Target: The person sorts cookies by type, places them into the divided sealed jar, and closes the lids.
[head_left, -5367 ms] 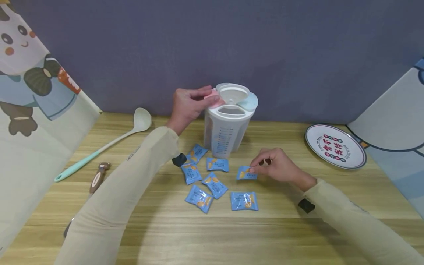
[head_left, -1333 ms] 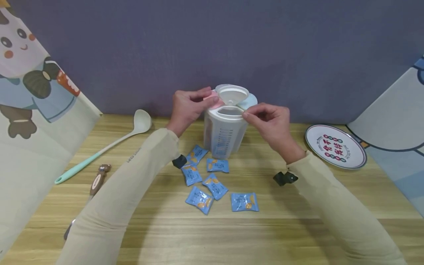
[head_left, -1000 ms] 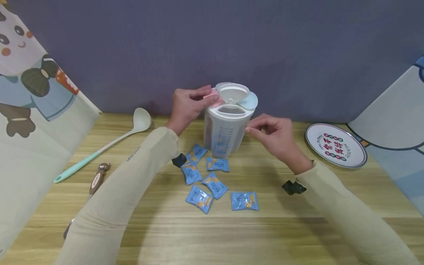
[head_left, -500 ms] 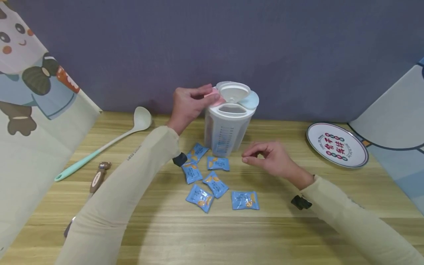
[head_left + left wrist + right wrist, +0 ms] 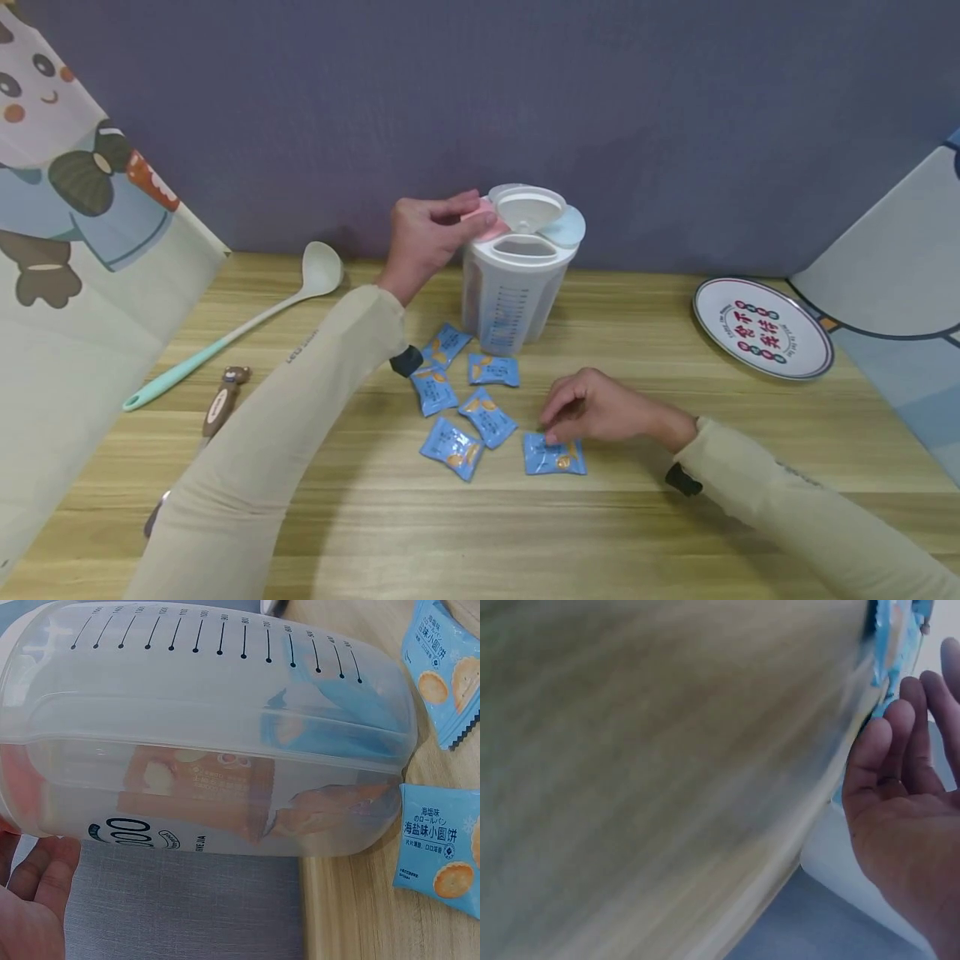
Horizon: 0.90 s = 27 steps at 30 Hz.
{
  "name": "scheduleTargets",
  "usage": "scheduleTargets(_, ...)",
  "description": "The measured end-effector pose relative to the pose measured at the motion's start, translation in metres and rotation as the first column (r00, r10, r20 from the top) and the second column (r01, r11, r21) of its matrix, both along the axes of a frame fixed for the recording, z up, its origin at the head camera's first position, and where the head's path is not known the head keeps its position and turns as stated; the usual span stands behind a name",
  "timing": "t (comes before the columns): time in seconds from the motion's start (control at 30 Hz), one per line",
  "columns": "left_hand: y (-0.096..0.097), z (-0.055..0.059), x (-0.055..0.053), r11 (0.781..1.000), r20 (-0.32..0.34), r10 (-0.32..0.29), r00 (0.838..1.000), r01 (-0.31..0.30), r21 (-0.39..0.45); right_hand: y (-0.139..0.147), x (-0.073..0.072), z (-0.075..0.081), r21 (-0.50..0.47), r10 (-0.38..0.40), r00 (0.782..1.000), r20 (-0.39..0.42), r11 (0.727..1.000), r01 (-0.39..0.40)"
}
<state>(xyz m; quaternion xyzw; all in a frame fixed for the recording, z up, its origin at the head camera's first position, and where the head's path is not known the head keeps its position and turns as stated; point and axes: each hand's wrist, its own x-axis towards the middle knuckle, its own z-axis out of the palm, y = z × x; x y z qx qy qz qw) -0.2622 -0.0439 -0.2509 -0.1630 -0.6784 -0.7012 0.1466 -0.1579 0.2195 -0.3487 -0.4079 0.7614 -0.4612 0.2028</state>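
In the head view my left hand (image 5: pixel 429 242) grips the left side of the lid of a translucent food storage container (image 5: pixel 517 300), thumb and fingers at its pink flap (image 5: pixel 489 232). The lid's front opening shows, with one white flap (image 5: pixel 529 210) raised. The left wrist view has a brown packet (image 5: pixel 199 787) and a blue packet (image 5: pixel 330 712) inside the container. My right hand (image 5: pixel 600 410) is low over a blue biscuit packet (image 5: pixel 553 462), thumb tip right at its upper edge. Its fingers are loosely bent and apart, nothing between them in the right wrist view.
Several blue biscuit packets (image 5: pixel 487 418) lie in front of the container. At left are a ladle (image 5: pixel 321 271) and a bear-handled utensil (image 5: pixel 220 408), partly hidden by the left sleeve. A plate (image 5: pixel 763 330) sits at back right. A grey wall (image 5: pixel 675 125) stands behind.
My right hand carried a blue packet from the table up to the container's front opening, then came away without it and moved down to the front right packet. The left hand stayed put.
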Motion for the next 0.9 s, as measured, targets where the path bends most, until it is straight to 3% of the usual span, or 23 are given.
scheduleTargets(0.1, 0.000, -0.001, -0.001, 1.000, 0.007, 0.001, 1.000, -0.001, 0.014, -0.003, 0.002, -0.002, 0.049, 0.011, 1.000, -0.011, 0.999, -0.010)
scheduleTargets(0.3, 0.001, -0.013, -0.013, 1.000, -0.045, 0.015, 0.999, -0.014, 0.016, -0.003, 0.003, -0.005, 0.075, 0.002, 1.000, -0.018, 0.997, 0.000)
scheduleTargets(0.67, 0.000, -0.013, -0.015, 1.000, -0.068, 0.018, 0.998, -0.016, 0.018, 0.000, 0.002, -0.009, 0.180, -0.052, 0.998, -0.041, 0.982, 0.059)
scheduleTargets(0.9, 0.000, -0.012, -0.014, 1.000, -0.045, 0.020, 0.999, -0.020, -0.004, -0.002, 0.002, -0.007, 0.226, -0.069, 0.997, -0.021, 0.971, 0.072)
